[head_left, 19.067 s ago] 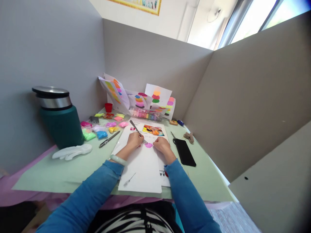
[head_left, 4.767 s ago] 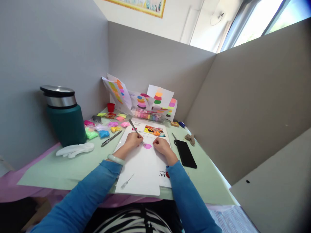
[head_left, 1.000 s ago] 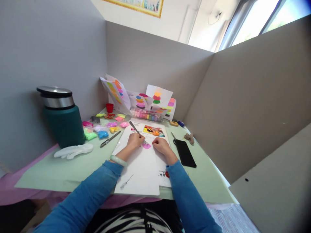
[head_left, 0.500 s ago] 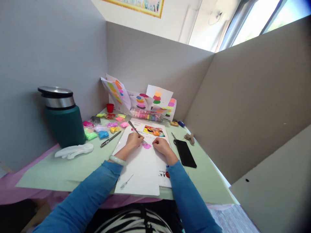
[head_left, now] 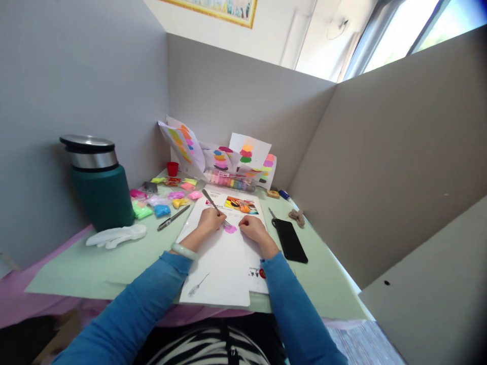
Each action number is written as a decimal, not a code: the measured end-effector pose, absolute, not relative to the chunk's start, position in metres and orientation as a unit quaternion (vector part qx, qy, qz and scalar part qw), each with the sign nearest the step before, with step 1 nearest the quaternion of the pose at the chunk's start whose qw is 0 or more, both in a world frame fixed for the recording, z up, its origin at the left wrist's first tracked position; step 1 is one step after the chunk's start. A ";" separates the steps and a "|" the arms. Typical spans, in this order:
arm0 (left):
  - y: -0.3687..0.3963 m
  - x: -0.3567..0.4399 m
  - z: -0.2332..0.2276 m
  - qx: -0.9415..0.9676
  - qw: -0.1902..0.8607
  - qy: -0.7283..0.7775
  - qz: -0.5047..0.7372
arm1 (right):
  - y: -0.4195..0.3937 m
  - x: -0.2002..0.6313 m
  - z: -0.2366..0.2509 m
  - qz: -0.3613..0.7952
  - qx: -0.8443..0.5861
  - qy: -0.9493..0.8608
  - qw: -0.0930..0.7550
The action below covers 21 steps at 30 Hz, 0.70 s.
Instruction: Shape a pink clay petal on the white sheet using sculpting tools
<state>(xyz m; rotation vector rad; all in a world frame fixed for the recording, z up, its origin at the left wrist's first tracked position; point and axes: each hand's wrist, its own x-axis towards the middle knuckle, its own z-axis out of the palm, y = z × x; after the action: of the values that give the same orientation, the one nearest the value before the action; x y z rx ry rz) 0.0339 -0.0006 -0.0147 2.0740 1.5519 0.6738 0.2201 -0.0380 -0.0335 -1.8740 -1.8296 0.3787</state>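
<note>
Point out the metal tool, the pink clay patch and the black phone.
metal tool (head_left: 210, 199), head view, middle of its shaft.
pink clay patch (head_left: 230, 229), head view, its centre.
black phone (head_left: 289, 240), head view, middle of its face.

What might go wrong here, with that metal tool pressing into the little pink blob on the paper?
The metal tool in the left hand works the pink blob on a loose white sheet. The sheet may slide or tear, though the right hand seems to steady it. That right hand sits close to the tool's tip, so a slip could poke a finger. The left sleeve lies across the sheet and might drag it.
</note>
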 end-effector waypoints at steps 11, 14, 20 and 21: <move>0.004 0.027 -0.014 0.730 0.253 0.583 0.253 | -0.038 0.220 -0.033 0.143 -0.688 -0.667 0.247; 0.003 0.032 -0.017 0.747 0.268 0.554 0.252 | -0.038 0.220 -0.033 0.141 -0.685 -0.670 0.249; 0.001 0.031 -0.015 0.743 0.248 0.571 0.245 | -0.038 0.220 -0.034 0.138 -0.687 -0.670 0.247; 0.002 0.030 -0.014 0.736 0.246 0.581 0.244 | -0.037 0.220 -0.034 0.139 -0.688 -0.669 0.245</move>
<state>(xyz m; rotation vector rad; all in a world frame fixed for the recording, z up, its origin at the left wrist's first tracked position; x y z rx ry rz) 0.0300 0.0016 -0.0138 2.0094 1.5845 0.6670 0.2203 -0.0373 -0.0339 -1.8772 -1.8261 0.3781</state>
